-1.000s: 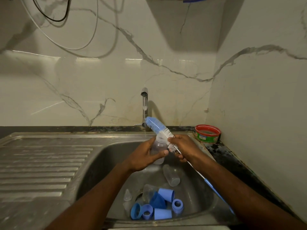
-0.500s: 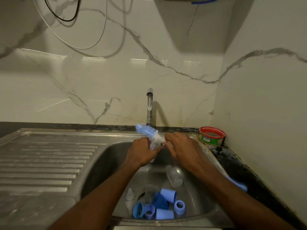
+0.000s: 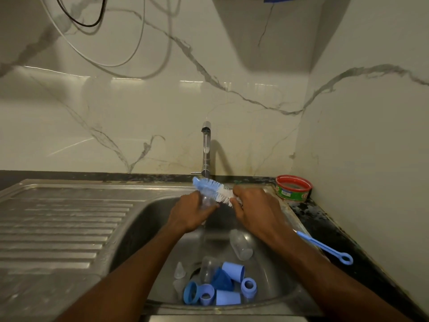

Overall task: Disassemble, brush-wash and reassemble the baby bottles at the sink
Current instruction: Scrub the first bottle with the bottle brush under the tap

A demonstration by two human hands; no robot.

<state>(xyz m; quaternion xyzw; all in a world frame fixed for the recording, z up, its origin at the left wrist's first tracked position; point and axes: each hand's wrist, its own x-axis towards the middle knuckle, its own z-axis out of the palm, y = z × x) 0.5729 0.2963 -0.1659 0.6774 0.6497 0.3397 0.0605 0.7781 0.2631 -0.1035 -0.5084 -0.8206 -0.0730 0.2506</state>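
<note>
Over the sink (image 3: 148, 219), the brush (image 3: 214, 191) gripped by the right hand (image 3: 255, 209) has tipped flatter across the bottle (image 3: 207, 201) the left hand (image 3: 191, 211) grips, scrubbing its outside.

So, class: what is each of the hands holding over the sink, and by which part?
The left hand grips a clear bottle round its body. The right hand grips the bottle brush just behind the bristles, where the handle begins.

Drainboard (image 3: 65, 219) left of sink (image 3: 148, 228); tap (image 3: 206, 149) behind it; tin (image 3: 293, 187) right; perhaps bottle parts (image 3: 220, 287) inside.
</note>
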